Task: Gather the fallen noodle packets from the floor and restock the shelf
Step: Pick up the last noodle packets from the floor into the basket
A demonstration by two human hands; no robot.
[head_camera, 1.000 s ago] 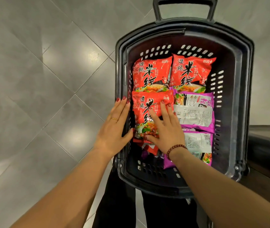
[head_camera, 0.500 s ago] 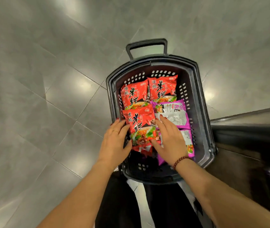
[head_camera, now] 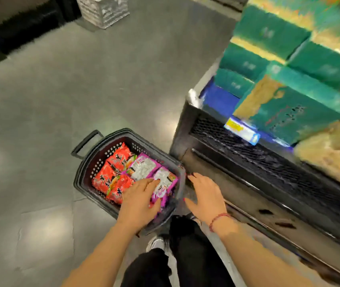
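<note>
A black shopping basket (head_camera: 94,151) stands on the grey floor beside the shelf base. It holds several red noodle packets (head_camera: 107,179) on its left side and two purple ones (head_camera: 144,166) on its right. My left hand (head_camera: 140,200) lies on the packets at the near end, its straight fingers over the nearer purple packet (head_camera: 167,182) and its thumb along that packet's near edge. Outside the basket's right rim, my right hand (head_camera: 206,195) hovers with spread fingers and holds nothing. The view is blurred by motion.
The dark shelf unit (head_camera: 247,160) with a mesh front rises right of the basket, stacked with green boxes (head_camera: 289,112) and yellowish packs (head_camera: 330,154). A white crate (head_camera: 104,11) and a dark fixture (head_camera: 20,25) stand far back. My legs (head_camera: 185,257) are just behind the basket.
The view has swung up and right, bringing the shelf in. My left hand moved from the basket's left rim onto the packets. My right hand left the packets and is outside the right rim.
</note>
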